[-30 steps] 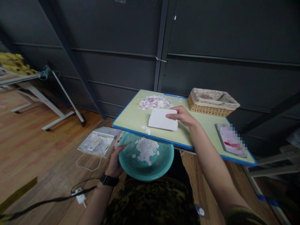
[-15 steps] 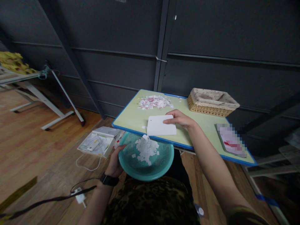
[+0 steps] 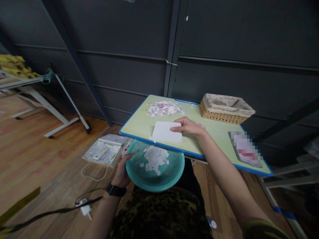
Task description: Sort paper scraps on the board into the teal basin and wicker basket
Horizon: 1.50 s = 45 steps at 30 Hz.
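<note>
My right hand (image 3: 185,127) grips a flat white scraper (image 3: 166,132) with a small hole in one corner, thumb on top. The scraper lies over the front edge of the yellow-green tabletop (image 3: 219,139), with a few white paper bits by its lower left corner. Below that edge, my left hand (image 3: 123,172) is closed on the left rim of a teal plastic colander (image 3: 174,172). Inside the colander rests a heap of small white paper pieces (image 3: 156,159). A pile of white and pinkish paper pieces (image 3: 164,108) lies at the back of the tabletop.
A wicker basket with a cloth liner (image 3: 226,108) stands at the back right. Near the right edge lies a blurred-out flat object (image 3: 245,149). On the floor to the left sit an open white box (image 3: 102,152) and a cable with a white adapter (image 3: 85,209).
My right hand has moved the scraper slightly left and back. Paper pieces near the colander's back rim have dropped into the heap. My left hand still holds the colander.
</note>
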Each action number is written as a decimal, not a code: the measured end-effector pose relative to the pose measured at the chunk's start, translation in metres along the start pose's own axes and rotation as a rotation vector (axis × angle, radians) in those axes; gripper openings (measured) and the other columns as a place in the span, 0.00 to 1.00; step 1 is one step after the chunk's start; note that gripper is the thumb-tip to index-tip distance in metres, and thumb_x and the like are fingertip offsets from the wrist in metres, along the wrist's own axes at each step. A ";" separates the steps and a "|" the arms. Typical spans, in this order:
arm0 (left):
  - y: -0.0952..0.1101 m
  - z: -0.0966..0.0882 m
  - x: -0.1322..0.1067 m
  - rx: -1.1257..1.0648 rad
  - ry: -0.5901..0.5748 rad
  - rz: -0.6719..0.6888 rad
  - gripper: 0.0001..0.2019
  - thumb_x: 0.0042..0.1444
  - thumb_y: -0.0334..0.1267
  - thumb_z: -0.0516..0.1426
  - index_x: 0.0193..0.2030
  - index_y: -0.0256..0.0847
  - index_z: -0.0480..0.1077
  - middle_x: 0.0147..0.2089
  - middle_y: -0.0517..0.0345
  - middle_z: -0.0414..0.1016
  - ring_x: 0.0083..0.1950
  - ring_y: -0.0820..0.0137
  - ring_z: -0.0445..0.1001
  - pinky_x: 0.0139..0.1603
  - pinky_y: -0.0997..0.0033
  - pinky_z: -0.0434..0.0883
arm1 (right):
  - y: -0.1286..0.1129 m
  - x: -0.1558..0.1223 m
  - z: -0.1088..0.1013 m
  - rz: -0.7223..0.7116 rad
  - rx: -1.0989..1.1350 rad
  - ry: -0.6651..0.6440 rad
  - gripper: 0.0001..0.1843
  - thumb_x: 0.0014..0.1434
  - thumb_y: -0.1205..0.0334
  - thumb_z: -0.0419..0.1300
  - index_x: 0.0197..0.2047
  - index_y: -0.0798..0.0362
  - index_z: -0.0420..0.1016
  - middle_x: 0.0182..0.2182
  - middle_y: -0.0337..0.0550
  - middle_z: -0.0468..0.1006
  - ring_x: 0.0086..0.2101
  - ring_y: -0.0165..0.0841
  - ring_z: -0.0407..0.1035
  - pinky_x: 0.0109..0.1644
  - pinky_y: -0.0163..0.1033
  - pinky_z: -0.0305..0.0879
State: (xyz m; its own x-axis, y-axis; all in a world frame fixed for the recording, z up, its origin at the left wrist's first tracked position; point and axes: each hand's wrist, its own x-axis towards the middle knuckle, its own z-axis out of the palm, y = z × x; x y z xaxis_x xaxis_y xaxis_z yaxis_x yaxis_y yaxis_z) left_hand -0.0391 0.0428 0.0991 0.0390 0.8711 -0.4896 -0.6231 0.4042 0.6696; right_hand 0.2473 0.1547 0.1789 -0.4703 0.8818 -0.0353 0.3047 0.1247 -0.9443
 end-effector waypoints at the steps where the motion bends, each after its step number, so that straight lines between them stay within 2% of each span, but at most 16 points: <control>1: 0.000 0.000 0.000 -0.004 -0.007 0.002 0.03 0.45 0.31 0.59 0.27 0.33 0.73 0.23 0.56 0.77 0.23 0.69 0.74 0.27 0.70 0.72 | -0.001 -0.001 0.001 0.004 0.013 -0.009 0.18 0.43 0.51 0.66 0.29 0.60 0.75 0.22 0.39 0.73 0.22 0.25 0.61 0.24 0.32 0.55; 7: 0.000 0.003 -0.002 -0.011 0.010 -0.003 0.05 0.46 0.31 0.58 0.30 0.33 0.73 0.23 0.56 0.77 0.22 0.69 0.73 0.27 0.69 0.72 | -0.001 0.002 -0.001 -0.026 0.012 0.128 0.17 0.43 0.52 0.67 0.27 0.60 0.74 0.20 0.37 0.70 0.21 0.24 0.59 0.23 0.32 0.52; 17: 0.000 0.001 -0.002 0.003 0.010 0.009 0.04 0.47 0.31 0.58 0.31 0.34 0.74 0.21 0.56 0.76 0.21 0.68 0.73 0.26 0.69 0.71 | 0.006 0.004 0.006 -0.004 0.079 0.014 0.16 0.45 0.53 0.66 0.29 0.59 0.74 0.22 0.38 0.72 0.21 0.24 0.61 0.23 0.30 0.54; 24: -0.001 0.002 -0.002 0.009 0.008 0.000 0.06 0.47 0.31 0.57 0.32 0.33 0.74 0.24 0.54 0.78 0.24 0.66 0.75 0.31 0.66 0.73 | 0.000 -0.001 0.005 -0.002 0.090 -0.043 0.16 0.43 0.55 0.67 0.29 0.59 0.76 0.23 0.39 0.75 0.23 0.25 0.63 0.25 0.32 0.57; 29: -0.001 -0.001 -0.001 0.010 0.022 -0.009 0.05 0.46 0.31 0.57 0.30 0.34 0.73 0.24 0.54 0.78 0.23 0.67 0.74 0.27 0.68 0.73 | 0.002 0.003 0.006 -0.023 0.087 0.029 0.17 0.44 0.52 0.66 0.29 0.59 0.74 0.22 0.38 0.73 0.22 0.25 0.62 0.24 0.32 0.55; 31: -0.002 -0.002 -0.001 0.020 0.033 -0.018 0.05 0.46 0.31 0.58 0.31 0.34 0.73 0.24 0.55 0.78 0.23 0.66 0.75 0.27 0.67 0.74 | 0.002 0.004 0.004 -0.064 0.034 0.121 0.19 0.46 0.50 0.65 0.33 0.58 0.74 0.24 0.39 0.73 0.23 0.26 0.63 0.25 0.32 0.56; 33: -0.003 -0.003 -0.001 0.029 0.038 -0.022 0.07 0.46 0.31 0.59 0.33 0.34 0.73 0.24 0.55 0.78 0.25 0.65 0.76 0.28 0.66 0.74 | -0.001 0.003 -0.005 -0.148 -0.089 0.300 0.21 0.49 0.49 0.63 0.39 0.57 0.73 0.31 0.42 0.76 0.28 0.30 0.66 0.30 0.35 0.61; 36: -0.008 -0.002 -0.001 0.027 0.076 -0.046 0.12 0.45 0.30 0.59 0.39 0.35 0.73 0.28 0.54 0.80 0.30 0.61 0.78 0.30 0.65 0.75 | -0.012 -0.002 -0.031 -0.258 -0.434 0.649 0.21 0.53 0.51 0.59 0.46 0.55 0.72 0.41 0.48 0.76 0.39 0.38 0.69 0.41 0.41 0.64; 39: -0.018 -0.003 0.002 0.019 0.081 -0.095 0.12 0.44 0.31 0.60 0.39 0.37 0.73 0.28 0.55 0.80 0.33 0.59 0.79 0.31 0.64 0.75 | -0.026 -0.001 -0.068 -0.204 -0.824 0.872 0.19 0.57 0.57 0.54 0.49 0.55 0.72 0.43 0.53 0.76 0.42 0.44 0.69 0.46 0.46 0.62; 41: -0.026 -0.007 0.005 0.008 0.070 -0.186 0.08 0.44 0.33 0.61 0.34 0.38 0.74 0.27 0.54 0.80 0.36 0.56 0.79 0.34 0.61 0.76 | -0.032 0.008 -0.093 -0.112 -1.011 0.903 0.18 0.57 0.60 0.53 0.50 0.56 0.72 0.42 0.56 0.76 0.43 0.46 0.69 0.47 0.47 0.61; 43: -0.034 -0.012 0.007 0.011 0.157 -0.280 0.07 0.43 0.34 0.61 0.32 0.37 0.74 0.27 0.52 0.80 0.40 0.53 0.78 0.38 0.58 0.76 | -0.034 0.024 -0.114 0.005 -1.149 0.876 0.18 0.58 0.63 0.52 0.50 0.56 0.72 0.41 0.55 0.77 0.42 0.46 0.69 0.47 0.46 0.61; 45: -0.043 -0.017 0.007 -0.020 0.254 -0.290 0.06 0.44 0.34 0.60 0.32 0.38 0.74 0.30 0.53 0.81 0.44 0.55 0.78 0.42 0.61 0.75 | -0.032 0.041 -0.132 0.139 -1.259 0.820 0.19 0.58 0.63 0.52 0.52 0.54 0.71 0.42 0.53 0.77 0.43 0.44 0.70 0.47 0.44 0.61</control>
State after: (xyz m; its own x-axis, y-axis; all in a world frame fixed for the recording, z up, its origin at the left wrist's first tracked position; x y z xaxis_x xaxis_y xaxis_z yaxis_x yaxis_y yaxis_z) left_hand -0.0259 0.0269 0.0574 0.0226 0.6237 -0.7813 -0.6301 0.6156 0.4732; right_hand 0.3272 0.2470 0.2508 0.0715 0.8683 0.4908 0.9974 -0.0569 -0.0447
